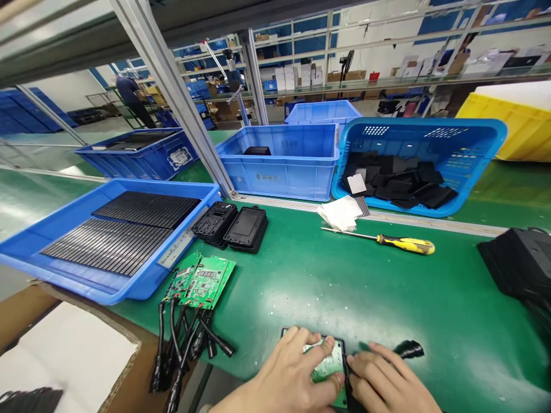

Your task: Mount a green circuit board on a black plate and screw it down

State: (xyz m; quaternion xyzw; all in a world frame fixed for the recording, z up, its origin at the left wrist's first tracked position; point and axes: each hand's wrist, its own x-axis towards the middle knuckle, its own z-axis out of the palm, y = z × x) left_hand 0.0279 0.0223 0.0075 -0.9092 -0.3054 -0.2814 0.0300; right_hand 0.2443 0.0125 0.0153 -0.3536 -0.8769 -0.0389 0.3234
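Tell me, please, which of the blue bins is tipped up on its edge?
The perforated bin at the right, holding loose black parts. It leans toward the bench; the other blue bins sit flat.

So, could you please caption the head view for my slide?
Both hands press a green board into a black case on the green bench.

Screwdriver (387, 241) lying mid-table, spare boards (202, 281) sitting near left, blue bins (279, 172) standing far, black housings (232, 225) resting between.
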